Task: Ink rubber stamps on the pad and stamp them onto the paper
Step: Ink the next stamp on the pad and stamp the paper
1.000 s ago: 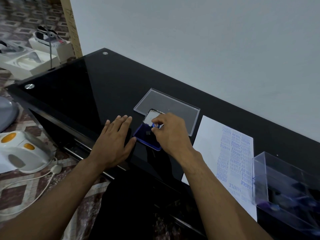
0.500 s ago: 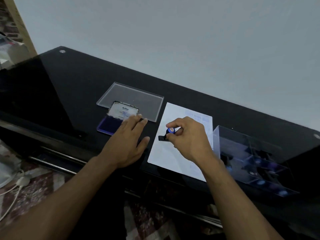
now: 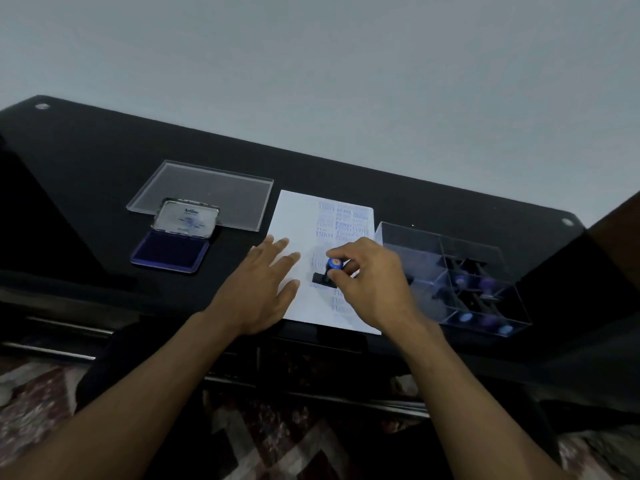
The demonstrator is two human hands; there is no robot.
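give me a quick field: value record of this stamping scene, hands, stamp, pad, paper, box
left hand: flat, fingers straight, resting on the paper's left part
right hand: pinches the stamp's handle
stamp: blue-topped, black base down on the paper
paper: white sheet with blue prints along its right side
ink pad: open, blue, lid tipped back, left of the paper
clear lid: lies flat behind the ink pad
clear box: right of the paper, more stamps inside
table: black, glossy
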